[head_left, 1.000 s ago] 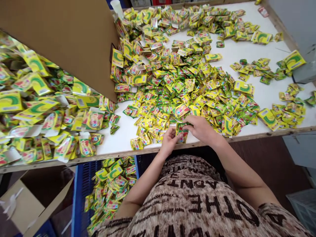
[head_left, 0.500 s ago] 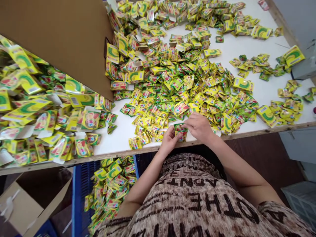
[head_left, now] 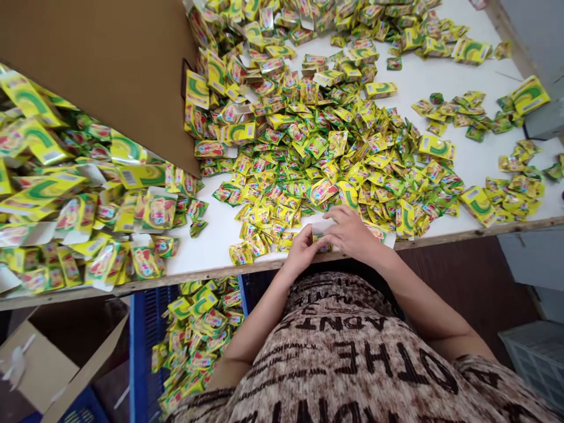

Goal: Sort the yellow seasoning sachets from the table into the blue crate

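Observation:
My left hand (head_left: 300, 252) is closed round a small yellow-green carton (head_left: 316, 238) at the front edge of the table. A pale flap (head_left: 322, 228) stands out at the carton's top. My right hand (head_left: 355, 235) bends over the same carton from the right, thumb and fingers at the flap; its fingers partly hide the carton. Beneath the right hand another carton with a white flap (head_left: 389, 238) lies on the table. Just beyond both hands spreads a heap of small yellow and green sachets (head_left: 317, 141).
A large brown cardboard box (head_left: 110, 70) stands at the left among cartons with raised flaps (head_left: 147, 258). Below the table edge (head_left: 189, 276), a blue crate (head_left: 138, 352) holds more packets. An opened cardboard box (head_left: 39, 364) sits at lower left. Small sachet groups (head_left: 515, 194) lie right.
My right hand has shifted slightly, its fingers spreading over the carton. The carton's pale flap now shows where a green and red printed face was visible before.

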The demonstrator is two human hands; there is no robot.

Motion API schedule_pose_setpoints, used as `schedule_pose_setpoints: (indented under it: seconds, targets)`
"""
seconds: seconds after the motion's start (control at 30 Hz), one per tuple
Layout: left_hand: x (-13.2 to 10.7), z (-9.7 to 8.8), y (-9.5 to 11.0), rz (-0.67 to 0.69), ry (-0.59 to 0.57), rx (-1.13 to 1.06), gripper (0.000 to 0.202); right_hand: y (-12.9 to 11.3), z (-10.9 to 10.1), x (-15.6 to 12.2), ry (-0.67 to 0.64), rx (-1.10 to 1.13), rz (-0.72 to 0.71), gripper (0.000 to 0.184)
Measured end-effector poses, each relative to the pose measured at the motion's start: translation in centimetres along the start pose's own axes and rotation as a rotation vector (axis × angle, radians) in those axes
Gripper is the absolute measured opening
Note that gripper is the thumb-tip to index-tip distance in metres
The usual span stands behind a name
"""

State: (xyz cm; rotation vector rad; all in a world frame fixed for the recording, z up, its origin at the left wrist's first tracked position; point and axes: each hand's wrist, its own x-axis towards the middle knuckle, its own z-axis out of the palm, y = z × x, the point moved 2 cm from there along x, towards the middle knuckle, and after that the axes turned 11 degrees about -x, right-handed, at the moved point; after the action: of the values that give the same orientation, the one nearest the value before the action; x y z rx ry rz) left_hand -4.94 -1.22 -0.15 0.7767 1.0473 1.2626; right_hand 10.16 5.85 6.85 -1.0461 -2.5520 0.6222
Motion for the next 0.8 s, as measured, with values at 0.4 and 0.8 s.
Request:
schedule_pose_setpoints:
  seconds: [0.4,0.8]
  targets:
    - [0.4,-0.9,2.6,-0.047,0.071,-0.073,0.029,1.3,2.2,-1.8,0.063,0.74,0.403,0.023]
    - [1.3,-0.3,2.6,0.198,0.108,0.105,0.025,1.7,1.7,0.0,0.08,0.834,0.454,0.03]
